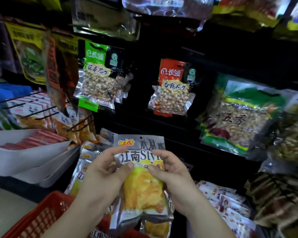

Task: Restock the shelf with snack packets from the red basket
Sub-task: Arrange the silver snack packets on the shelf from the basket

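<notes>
Head view: both hands grasp one silver-and-yellow snack packet (pixel 143 188), held upright in front of the shelf (pixel 141 109). The left hand (pixel 101 174) pinches its left edge and the right hand (pixel 172 172) its right edge. The red basket (pixel 46 208) sits below left, with like packets in it. Green-labelled (pixel 100 76) and red-labelled (pixel 172 88) peanut packets hang above.

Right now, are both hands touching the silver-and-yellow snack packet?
Touching. The head view shows the left hand and the right hand each pinching the snack packet at its sides, thumbs pressed on its front.
</notes>
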Action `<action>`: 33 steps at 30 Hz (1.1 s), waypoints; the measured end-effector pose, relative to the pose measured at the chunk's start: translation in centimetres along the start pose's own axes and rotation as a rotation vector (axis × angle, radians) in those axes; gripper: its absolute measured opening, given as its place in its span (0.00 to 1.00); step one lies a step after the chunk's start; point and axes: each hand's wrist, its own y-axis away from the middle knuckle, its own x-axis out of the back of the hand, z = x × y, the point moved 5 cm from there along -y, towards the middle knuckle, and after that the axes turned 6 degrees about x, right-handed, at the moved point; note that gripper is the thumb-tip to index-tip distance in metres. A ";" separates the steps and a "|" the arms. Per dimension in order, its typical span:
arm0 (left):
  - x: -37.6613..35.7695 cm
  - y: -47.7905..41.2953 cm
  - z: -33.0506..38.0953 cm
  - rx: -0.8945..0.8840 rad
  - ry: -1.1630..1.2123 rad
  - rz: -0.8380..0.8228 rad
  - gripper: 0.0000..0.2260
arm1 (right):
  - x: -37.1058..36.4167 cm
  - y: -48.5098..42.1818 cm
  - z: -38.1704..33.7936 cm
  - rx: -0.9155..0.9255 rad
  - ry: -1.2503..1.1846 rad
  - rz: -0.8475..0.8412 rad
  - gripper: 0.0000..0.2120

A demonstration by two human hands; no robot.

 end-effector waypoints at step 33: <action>4.7 0.6 -2.6 0.095 -0.190 -0.132 0.39 | -1.6 -0.9 1.5 0.010 0.024 -0.187 0.34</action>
